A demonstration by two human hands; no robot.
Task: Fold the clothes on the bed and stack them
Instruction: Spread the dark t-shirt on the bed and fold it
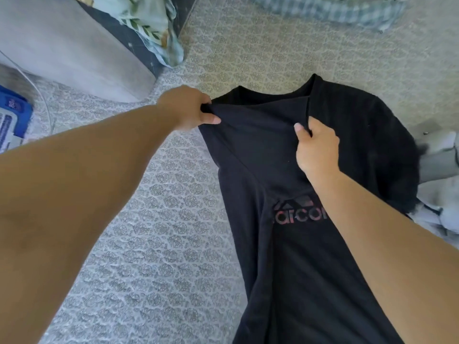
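From the head camera, one black T-shirt [285, 155] lies lengthwise on the bed [161, 232], filling the middle of the view and running down to 6 o'clock; its collar points toward 12 o'clock. The chest print shows a three-bar logo over partly hidden pinkish letters, which cannot be read with certainty because the right forearm covers their end. Two hands are on the shirt. The left hand [191, 110], at about 10 o'clock from the shirt's middle, has its fingers curled and pinches a bunch of fabric at the shoulder edge. The right hand [316, 147], just right of the collar, has thumb and fingers closed on a raised fold of the cloth. The bed carries one patterned cover of repeated rosettes. At 12 to 1 o'clock lies one checked blue-green cloth [330, 8]; at 11 o'clock one leaf-printed cloth [149, 23] hangs beside a grey headboard [69, 45]. At 9 o'clock sits one blue packet [12, 120], its writing too blurred to read. Pale grey clothes [437, 189] are heaped at 3 o'clock.
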